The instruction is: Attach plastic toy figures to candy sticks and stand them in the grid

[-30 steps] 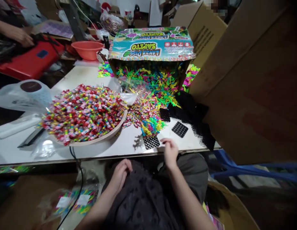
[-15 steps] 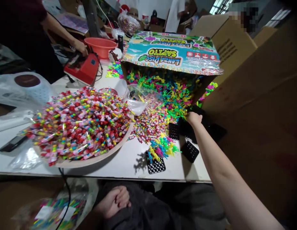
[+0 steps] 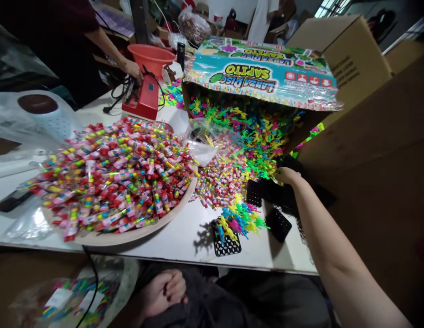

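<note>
My right hand point(image 3: 289, 176) reaches to the foot of a heap of colourful plastic figures point(image 3: 258, 136) that spills from an open printed carton point(image 3: 266, 75). Its fingers are curled, and their tips are partly hidden, so what they hold cannot be seen. Close by lie black perforated plates point(image 3: 279, 224). Another black plate with holes point(image 3: 227, 247) has a cluster of small figures point(image 3: 241, 220) standing on and beside it. My left hand point(image 3: 167, 291) rests on my lap, its fingers folded in, with nothing visible in it.
A wide basin point(image 3: 137, 238) heaped with small candy-filled tubes point(image 3: 119, 177) fills the left of the table. Loose tubes point(image 3: 224, 177) lie beside it. A co-worker's hand point(image 3: 133, 70) touches a red device point(image 3: 143, 98) near a red tub point(image 3: 152, 57). A tall cardboard box point(image 3: 369, 150) borders the right.
The view has shifted slightly, moving the table's contents rightward. The co-worker has turned the red device and moved it right. My right hand stays by the figures; my left stays on my lap.
</note>
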